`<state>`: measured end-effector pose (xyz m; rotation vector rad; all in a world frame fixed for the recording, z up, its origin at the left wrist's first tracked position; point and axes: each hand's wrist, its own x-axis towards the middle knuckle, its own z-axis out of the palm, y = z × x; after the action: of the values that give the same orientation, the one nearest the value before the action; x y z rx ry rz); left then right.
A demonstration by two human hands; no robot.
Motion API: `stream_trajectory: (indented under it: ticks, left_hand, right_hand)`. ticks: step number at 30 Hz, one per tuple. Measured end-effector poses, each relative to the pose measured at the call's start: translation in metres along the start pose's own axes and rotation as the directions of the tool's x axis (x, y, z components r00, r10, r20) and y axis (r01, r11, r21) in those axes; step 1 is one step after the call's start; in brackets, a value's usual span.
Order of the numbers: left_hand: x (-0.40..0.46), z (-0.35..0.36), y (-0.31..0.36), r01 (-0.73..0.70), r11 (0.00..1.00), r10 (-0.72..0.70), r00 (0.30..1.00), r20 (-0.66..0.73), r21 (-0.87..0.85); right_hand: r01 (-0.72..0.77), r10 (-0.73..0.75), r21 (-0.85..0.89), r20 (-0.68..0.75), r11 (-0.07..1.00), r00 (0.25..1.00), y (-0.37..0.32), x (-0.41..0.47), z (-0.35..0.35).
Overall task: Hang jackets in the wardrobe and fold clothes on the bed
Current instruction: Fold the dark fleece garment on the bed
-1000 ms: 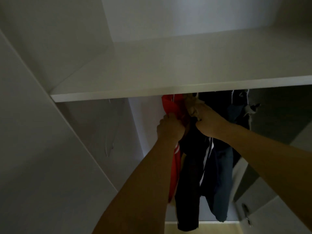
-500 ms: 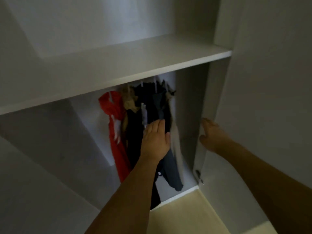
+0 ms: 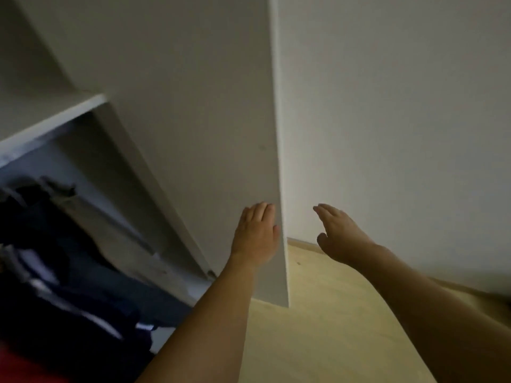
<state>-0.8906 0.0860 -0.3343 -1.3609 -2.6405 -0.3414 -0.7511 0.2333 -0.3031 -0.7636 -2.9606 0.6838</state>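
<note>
Head view shows the jackets (image 3: 49, 258) hanging in the lower left, inside the wardrobe (image 3: 91, 167), under its white shelf (image 3: 52, 117). They are blurred: mostly dark navy or black cloth bunched close together, with a few pale stripes or trims across them, a greyish collar or hanger end sticking up at the top, and a patch of red cloth (image 3: 19, 366) at the very bottom left corner. How many garments hang there cannot be told.

Just right of them stands the white wardrobe door (image 3: 199, 111), swung out toward the camera, its narrow edge facing near and right. A small hinge fitting (image 3: 211, 273) shows near the door's lower inner corner.

Left hand (image 3: 255, 234) lies flat on the door's inner face close to that edge, fingers straight and together, gripping nothing. Right hand (image 3: 338, 236) is on the far side of the door's edge, held out with fingers extended and thumb spread, holding nothing; whether it touches the door cannot be told.

Behind the right hand is a plain white wall (image 3: 401, 106). Pale wooden floor (image 3: 331, 327) runs below the door and both forearms.
</note>
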Motion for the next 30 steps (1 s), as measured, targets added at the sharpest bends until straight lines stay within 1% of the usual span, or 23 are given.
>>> stream_trajectory:
  ticks: [2,4,7,11,15,19,22,27,30]
  left_hand:
    - [0.011,0.012,0.059,-0.107,0.994,0.107,0.994,0.001,-0.009]
    - [0.019,0.025,0.122,-0.183,0.983,0.183,0.983,0.015,-0.036]
    - [0.026,0.047,0.227,-0.274,0.959,0.276,0.961,0.027,-0.071]
    - [0.026,0.073,0.368,-0.353,0.926,0.364,0.928,0.073,-0.138]
    - [0.022,0.096,0.483,-0.4,0.894,0.427,0.897,0.116,-0.2]
    - [0.03,0.133,0.572,-0.438,0.869,0.482,0.854,0.195,-0.232]
    - [0.034,0.158,0.647,-0.451,0.859,0.501,0.838,0.216,-0.244]
    - [-0.002,0.189,0.808,-0.509,0.812,0.577,0.772,0.266,-0.284]
    - [-0.031,0.207,0.908,-0.499,0.807,0.58,0.771,0.262,-0.317]
  right_hand:
    - [-0.079,0.079,0.011,-0.039,0.997,0.996,0.055,-0.033,-0.015]
    - [-0.151,0.152,0.026,-0.071,0.988,0.986,0.113,-0.069,-0.031]
    - [-0.245,0.249,0.051,-0.112,0.968,0.962,0.209,-0.129,-0.06]
    - [-0.362,0.371,0.088,-0.119,0.928,0.921,0.332,-0.214,-0.098]
    - [-0.462,0.473,0.133,-0.073,0.877,0.878,0.417,-0.274,-0.125]
    - [-0.515,0.538,0.183,-0.107,0.837,0.836,0.49,-0.312,-0.146]
    - [-0.56,0.585,0.185,-0.132,0.808,0.8,0.551,-0.353,-0.16]
    - [-0.651,0.681,0.217,-0.113,0.727,0.723,0.67,-0.46,-0.181]
    - [-0.669,0.704,0.233,-0.116,0.705,0.701,0.745,-0.534,-0.192]
